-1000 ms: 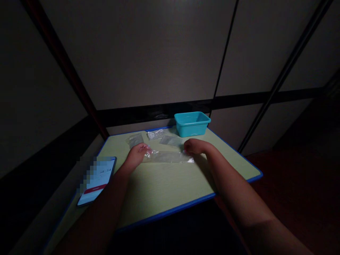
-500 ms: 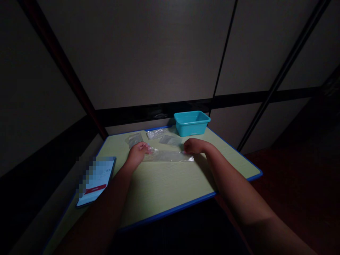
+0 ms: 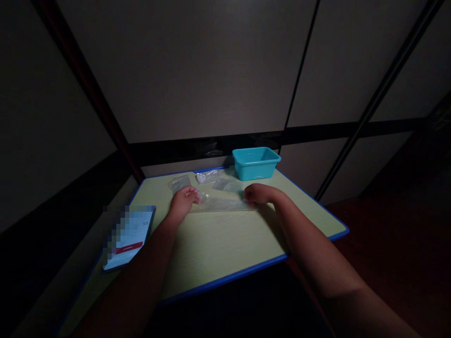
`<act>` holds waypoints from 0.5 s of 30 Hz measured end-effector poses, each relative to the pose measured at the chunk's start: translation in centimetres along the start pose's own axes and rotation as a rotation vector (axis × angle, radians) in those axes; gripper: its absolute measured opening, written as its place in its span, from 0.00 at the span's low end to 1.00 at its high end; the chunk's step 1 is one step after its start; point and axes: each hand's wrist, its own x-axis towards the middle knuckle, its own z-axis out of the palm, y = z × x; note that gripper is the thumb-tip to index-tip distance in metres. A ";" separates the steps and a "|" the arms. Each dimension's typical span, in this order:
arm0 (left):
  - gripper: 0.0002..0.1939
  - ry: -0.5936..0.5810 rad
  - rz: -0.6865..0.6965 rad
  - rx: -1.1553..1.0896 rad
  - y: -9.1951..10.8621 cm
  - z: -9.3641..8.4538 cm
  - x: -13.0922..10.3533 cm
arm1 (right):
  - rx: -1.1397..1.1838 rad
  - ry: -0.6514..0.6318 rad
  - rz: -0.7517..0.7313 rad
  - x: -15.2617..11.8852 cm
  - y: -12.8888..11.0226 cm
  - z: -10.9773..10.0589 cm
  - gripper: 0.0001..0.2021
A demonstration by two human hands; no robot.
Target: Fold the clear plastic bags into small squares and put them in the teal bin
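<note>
A clear plastic bag [image 3: 223, 204] is stretched sideways over the table between my two hands. My left hand [image 3: 183, 203] pinches its left end between thumb and fingers. At its right end, my right hand [image 3: 259, 193] is closed on the bag, its fingertips turned down and partly hidden. Behind the bag lie more clear plastic pieces: one [image 3: 181, 182] beyond my left hand, a crumpled one [image 3: 207, 176] near the back edge, and a flat one [image 3: 227, 185] in front of the bin.
A turquoise bin [image 3: 256, 164] stands at the table's back right. A tablet [image 3: 132, 239] with a lit screen lies at the left, beside my left forearm. The light table [image 3: 211, 253] has a blue edge, and panelled doors rise behind it.
The bag's right end has shifted slightly and looks blurred, its bright glints gone. Both hands keep their hold, and the whole view has moved a little.
</note>
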 end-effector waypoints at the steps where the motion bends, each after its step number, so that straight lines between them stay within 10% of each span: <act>1: 0.14 0.001 0.005 0.013 0.0 0.0 0.0 | -0.003 0.002 0.003 0.1 0.0 0.1 0.12; 15: 0.15 0.165 0.356 0.661 3.2 0.4 -1.8 | -0.167 0.073 0.014 0.5 -0.3 0.5 0.14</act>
